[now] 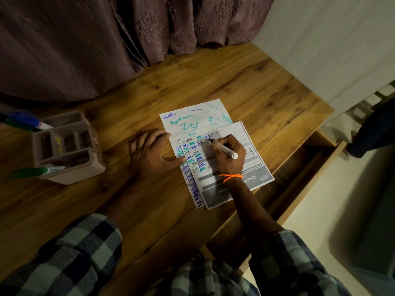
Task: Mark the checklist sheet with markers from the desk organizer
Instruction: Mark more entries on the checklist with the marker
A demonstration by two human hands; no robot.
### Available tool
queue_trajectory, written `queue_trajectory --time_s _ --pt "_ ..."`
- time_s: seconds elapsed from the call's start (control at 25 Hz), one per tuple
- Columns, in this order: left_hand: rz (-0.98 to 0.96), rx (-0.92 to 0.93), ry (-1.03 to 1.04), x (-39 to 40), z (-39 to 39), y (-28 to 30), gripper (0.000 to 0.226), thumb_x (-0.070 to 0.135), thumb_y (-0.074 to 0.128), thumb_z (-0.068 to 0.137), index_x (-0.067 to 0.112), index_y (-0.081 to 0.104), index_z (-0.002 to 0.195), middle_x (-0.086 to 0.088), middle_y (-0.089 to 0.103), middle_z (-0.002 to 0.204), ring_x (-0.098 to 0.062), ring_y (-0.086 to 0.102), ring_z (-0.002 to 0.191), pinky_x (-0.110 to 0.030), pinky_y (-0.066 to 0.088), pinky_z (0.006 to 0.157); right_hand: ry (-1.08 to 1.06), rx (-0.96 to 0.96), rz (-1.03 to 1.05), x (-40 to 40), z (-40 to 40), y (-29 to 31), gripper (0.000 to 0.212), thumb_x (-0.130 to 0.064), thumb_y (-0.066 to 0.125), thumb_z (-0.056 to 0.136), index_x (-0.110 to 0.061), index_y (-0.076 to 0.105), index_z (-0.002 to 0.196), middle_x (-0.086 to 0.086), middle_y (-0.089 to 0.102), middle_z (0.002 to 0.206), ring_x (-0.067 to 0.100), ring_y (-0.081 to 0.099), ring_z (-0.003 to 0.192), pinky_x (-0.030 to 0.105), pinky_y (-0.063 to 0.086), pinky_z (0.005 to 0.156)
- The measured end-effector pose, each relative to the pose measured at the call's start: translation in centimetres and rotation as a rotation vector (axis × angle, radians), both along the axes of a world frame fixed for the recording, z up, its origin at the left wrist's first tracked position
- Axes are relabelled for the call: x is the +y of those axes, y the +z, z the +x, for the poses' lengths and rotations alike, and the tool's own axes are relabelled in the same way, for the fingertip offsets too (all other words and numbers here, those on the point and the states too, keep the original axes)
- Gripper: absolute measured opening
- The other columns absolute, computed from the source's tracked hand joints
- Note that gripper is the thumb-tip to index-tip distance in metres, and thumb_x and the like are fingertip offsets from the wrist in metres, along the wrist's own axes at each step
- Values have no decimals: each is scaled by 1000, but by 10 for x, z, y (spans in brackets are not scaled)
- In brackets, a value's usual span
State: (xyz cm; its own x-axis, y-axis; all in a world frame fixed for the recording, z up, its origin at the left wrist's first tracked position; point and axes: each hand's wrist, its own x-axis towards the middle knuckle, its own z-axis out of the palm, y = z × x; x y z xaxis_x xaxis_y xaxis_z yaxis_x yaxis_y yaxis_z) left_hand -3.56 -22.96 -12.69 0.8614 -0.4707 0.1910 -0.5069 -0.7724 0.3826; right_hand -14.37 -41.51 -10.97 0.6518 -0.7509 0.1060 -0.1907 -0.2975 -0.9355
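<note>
A printed checklist sheet (233,137) lies on the wooden desk (149,92), over a second white sheet (192,112) scribbled in blue and teal. My right hand (229,155) grips a white marker (224,149) with its dark tip touching the checklist near blue and teal marks. My left hand (152,152) lies flat, fingers spread, thumb pressing the papers' left edge. A beige desk organizer (68,146) stands at the left, holding a blue-capped marker (30,120) and a green marker (36,171).
A purple curtain (85,39) hangs behind the desk. An open drawer (310,167) sticks out at the desk's right side. Another person's dark-clothed leg (372,133) stands at the far right by a white wall.
</note>
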Motion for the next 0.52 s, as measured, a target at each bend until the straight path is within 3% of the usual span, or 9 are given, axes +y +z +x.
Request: queue_trajectory --time_s 0.2,0.4,0.52 --pt "13 -1 0 0 1 -2 83 85 55 58 35 54 125 18 48 138 -15 36 131 -39 25 104 86 44 -122 3 -1 -5 12 -23 65 80 -14 64 74 -1 65 66 11 58 56 27 45 51" --pt "4 -6 1 0 0 -1 83 84 56 58 35 54 126 17 48 138 -15 36 131 -38 24 104 -93 -8 3 -1 1 -3 9 -13 67 78 -10 64 70 -2 64 63 4 55 55 18 43 52" --pt "-14 -17 -4 0 0 -2 81 82 59 57 35 56 123 17 50 136 -14 38 130 -38 25 103 -206 -203 250 -11 1 1 12 -6 65 76 -10 65 65 7 66 64 14 58 57 23 46 54"
